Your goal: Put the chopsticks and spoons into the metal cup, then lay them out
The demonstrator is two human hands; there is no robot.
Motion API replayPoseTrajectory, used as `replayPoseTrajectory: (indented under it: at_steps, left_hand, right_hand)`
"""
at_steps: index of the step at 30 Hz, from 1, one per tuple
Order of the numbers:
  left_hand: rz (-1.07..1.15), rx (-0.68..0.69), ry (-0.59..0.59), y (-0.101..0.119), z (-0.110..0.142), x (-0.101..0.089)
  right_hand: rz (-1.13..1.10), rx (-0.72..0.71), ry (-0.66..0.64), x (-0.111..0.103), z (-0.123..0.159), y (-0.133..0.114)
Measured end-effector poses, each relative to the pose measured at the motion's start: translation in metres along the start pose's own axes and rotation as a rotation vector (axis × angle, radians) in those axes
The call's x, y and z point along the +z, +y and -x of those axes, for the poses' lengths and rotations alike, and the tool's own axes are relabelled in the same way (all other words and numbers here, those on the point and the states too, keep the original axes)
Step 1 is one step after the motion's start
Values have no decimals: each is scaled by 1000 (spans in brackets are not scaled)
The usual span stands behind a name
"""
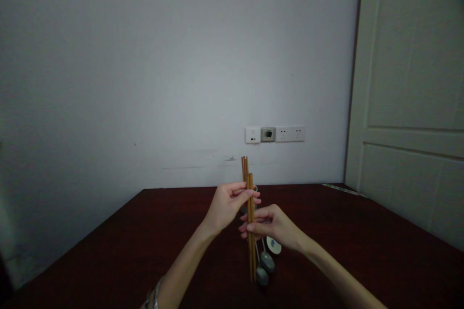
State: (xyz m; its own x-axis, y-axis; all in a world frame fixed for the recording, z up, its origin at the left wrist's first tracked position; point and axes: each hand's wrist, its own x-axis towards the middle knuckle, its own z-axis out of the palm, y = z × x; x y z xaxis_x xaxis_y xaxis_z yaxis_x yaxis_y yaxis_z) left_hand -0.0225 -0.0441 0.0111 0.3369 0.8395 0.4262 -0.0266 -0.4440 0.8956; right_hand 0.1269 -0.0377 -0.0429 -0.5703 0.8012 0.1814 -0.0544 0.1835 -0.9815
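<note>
Several wooden chopsticks are held upright in a bundle above the table, some reaching higher than others. My left hand is closed around their upper part, thumb in front. Lower down, my right hand pinches the same bundle between thumb and fingers. Just right of the chopsticks' lower ends lie two metal spoons, one nearer and one a little farther. A white spoon with a blue mark shows below my right hand. Another metallic piece behind my hands is mostly hidden.
The dark red table runs back to a pale wall. On the wall are white sockets and a grey outlet with a black plug. A pale door stands at right. A flat strip lies on the table's far right edge.
</note>
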Motion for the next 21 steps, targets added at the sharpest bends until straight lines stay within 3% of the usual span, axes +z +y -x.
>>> replayPoseTrajectory:
  at_steps: [9, 14, 21]
  left_hand:
    - [18, -11, -2, -5, -2, -1]
    - [7, -18, -6, -5, -3, -1]
    - [30, 31, -54, -11, -4, -1]
  right_hand:
    - [1, 2, 18, 2, -2, 4]
    - [152, -84, 57, -11, 0, -9]
    - [224, -279, 387, -36, 4, -58]
